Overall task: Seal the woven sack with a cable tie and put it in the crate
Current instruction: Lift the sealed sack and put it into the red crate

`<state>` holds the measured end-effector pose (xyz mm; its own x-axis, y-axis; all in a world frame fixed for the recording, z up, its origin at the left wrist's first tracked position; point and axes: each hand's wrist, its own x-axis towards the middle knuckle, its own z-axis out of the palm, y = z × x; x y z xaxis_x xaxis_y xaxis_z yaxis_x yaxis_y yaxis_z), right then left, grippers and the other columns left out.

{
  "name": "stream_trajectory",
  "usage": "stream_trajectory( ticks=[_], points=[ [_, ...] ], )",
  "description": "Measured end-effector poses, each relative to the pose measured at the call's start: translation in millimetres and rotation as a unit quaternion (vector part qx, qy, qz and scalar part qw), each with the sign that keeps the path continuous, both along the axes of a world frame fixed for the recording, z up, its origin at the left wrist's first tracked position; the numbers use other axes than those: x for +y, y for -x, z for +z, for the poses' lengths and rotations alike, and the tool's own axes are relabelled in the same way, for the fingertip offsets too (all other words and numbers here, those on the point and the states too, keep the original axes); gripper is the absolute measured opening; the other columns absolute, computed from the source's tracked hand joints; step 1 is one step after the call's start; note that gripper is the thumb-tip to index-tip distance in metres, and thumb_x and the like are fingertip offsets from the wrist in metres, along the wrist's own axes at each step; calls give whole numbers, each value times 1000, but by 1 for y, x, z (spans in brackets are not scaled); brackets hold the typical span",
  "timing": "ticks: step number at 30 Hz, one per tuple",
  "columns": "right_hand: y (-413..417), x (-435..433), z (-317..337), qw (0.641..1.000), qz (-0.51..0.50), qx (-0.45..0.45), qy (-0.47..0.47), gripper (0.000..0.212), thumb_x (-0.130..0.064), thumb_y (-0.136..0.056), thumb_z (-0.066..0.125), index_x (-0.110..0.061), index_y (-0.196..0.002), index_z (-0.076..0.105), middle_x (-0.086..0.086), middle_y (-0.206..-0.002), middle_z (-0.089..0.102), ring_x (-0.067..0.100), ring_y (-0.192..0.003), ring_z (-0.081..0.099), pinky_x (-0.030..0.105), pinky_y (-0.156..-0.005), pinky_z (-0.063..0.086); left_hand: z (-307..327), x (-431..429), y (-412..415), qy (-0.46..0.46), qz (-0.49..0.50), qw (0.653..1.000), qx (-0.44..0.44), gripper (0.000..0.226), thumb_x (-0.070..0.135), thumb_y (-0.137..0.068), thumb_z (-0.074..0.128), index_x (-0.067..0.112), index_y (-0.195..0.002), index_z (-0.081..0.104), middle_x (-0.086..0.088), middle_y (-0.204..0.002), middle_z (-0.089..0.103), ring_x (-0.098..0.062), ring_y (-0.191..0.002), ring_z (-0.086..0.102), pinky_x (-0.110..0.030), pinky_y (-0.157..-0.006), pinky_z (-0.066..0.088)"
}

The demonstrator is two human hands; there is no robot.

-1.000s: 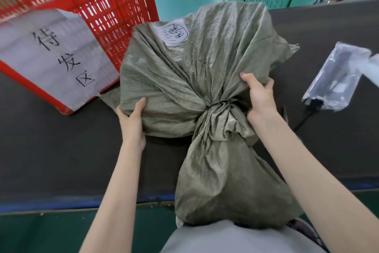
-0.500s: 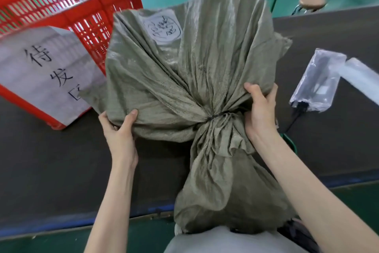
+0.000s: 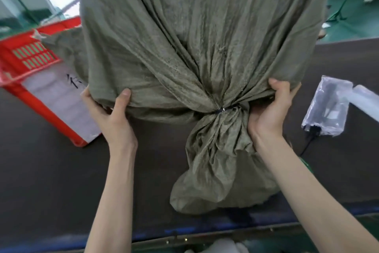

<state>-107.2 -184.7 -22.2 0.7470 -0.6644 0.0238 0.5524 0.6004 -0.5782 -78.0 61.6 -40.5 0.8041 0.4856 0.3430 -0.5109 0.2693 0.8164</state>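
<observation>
Two hands: left hand, right hand clutch woven sack, fingers curled into fabric; cable tie round neck.

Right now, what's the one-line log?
sack: tied, held up | tie: on neck | left hand: grips sack | right hand: grips sack | crate: sack not in yet

Pictured were one woven sack, one cable tie, one crate, two plastic packets and two grips: left grip, right grip.
</observation>
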Motion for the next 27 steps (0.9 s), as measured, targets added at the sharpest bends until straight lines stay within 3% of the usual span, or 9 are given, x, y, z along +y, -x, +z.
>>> stream_trajectory(
  ticks=[4,7,10,12,15,18,20,24,27],
  points=[
    [-19,22,16,999,11,-50,6,66,-6,-74,50,-14,-138,38,-2,-100,61,10,-87,63,25,-76,51,16,18,-11,-2,25,998,-60,49,6,-77,66,9,-118,40,-8,-121,53,-20,-114,51,-47,-109,37],
    [-41,41,27,997,28,-73,-3,57,-7,-72,51,-17,-128,44,-4,-95,64,11,-87,62,27,-79,50,28,39,-24,-3,37,995,-92,46,5,-77,65,13,-115,41,-6,-117,53,-19,-110,51,-39,-103,40],
    [-65,61,39,995,46,-90,-3,53,-8,-71,52,-18,-122,46,-5,-91,65,11,-86,62,27,-77,50,40,61,-40,-2,49,994,-102,48,3,-78,65,15,-117,41,-7,-121,53,-22,-114,50,-51,-110,35],
    [-85,75,46,994,58,-90,5,49,-9,-69,55,-19,-117,51,-1,-98,64,15,-93,60,32,-85,48,48,78,-53,-7,58,993,-107,50,3,-78,65,14,-120,40,-8,-123,53,-23,-116,51,-58,-112,31],
    [-109,95,62,993,77,-87,8,52,-12,-66,59,-19,-116,50,1,-100,63,16,-93,61,33,-83,50,59,96,-70,-19,65,992,-111,48,3,-79,65,13,-119,39,-6,-120,55,-22,-113,52,-59,-112,31],
    [-131,115,78,990,83,-111,13,40,-7,-70,52,-19,-108,51,-7,-87,67,8,-81,64,26,-74,51,67,115,-83,-20,85,991,-106,47,8,-78,67,17,-117,42,2,-114,61,-18,-109,55,-57,-109,35],
    [-147,131,90,990,89,-107,26,38,-7,-69,53,-20,-105,52,-8,-86,66,9,-82,62,28,-79,48,73,131,-93,-15,97,991,-94,47,10,-78,68,21,-116,44,10,-111,64,-16,-107,57,-56,-108,37],
    [-175,158,104,987,120,-94,54,35,-10,-66,57,-22,-99,54,-4,-89,62,15,-86,57,35,-84,43,80,158,-107,-11,112,990,-89,49,7,-78,68,12,-117,39,-10,-121,50,-21,-111,49,-57,-111,31],
    [-197,179,111,983,141,-101,63,33,-7,-67,55,-20,-97,54,-4,-85,62,14,-81,57,34,-80,43,82,177,-116,-22,138,988,-71,49,10,-78,70,13,-114,37,-12,-118,48,-22,-108,49,-61,-108,32]
  ],
)
